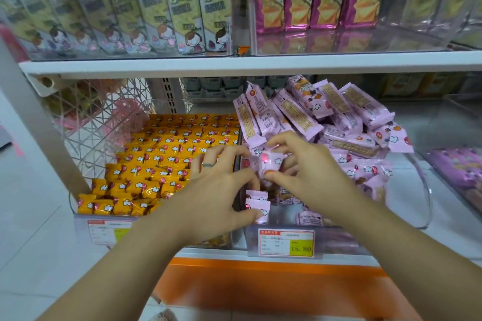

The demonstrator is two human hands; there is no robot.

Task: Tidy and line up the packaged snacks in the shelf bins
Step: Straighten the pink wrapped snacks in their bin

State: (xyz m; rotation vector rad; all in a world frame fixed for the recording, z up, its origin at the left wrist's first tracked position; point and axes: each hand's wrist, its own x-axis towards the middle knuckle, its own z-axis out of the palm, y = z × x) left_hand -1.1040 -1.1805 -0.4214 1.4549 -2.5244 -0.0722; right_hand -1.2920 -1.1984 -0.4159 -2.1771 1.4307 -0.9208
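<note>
Right hand (pixel 310 169): thumb and forefinger curled, pinching a pink pack (pixel 270 161); other fingers are loosely bent behind it. Left hand (pixel 221 190): thumb and index look closed on a front pack (pixel 257 206) standing upright; the other fingers are spread above, over the divider. Both packs are in the pink bin (pixel 422 190), and the loose pile (pixel 339 117) is heaped beyond the right fingertips. Yellow packs (pixel 156 154), outside the left fingers, are already in rows.

Step, as I read it: start a front row.
- Turn the pack so its face matches the front pack.
- Set it down just right of the left thumb, edges touching.
- Use the left fingers as a stop so the upright pack doesn't tip.
- Pinch lightly, since the wrapper crushes and slips.
- Risk: the pile sliding forward onto the row.
</note>
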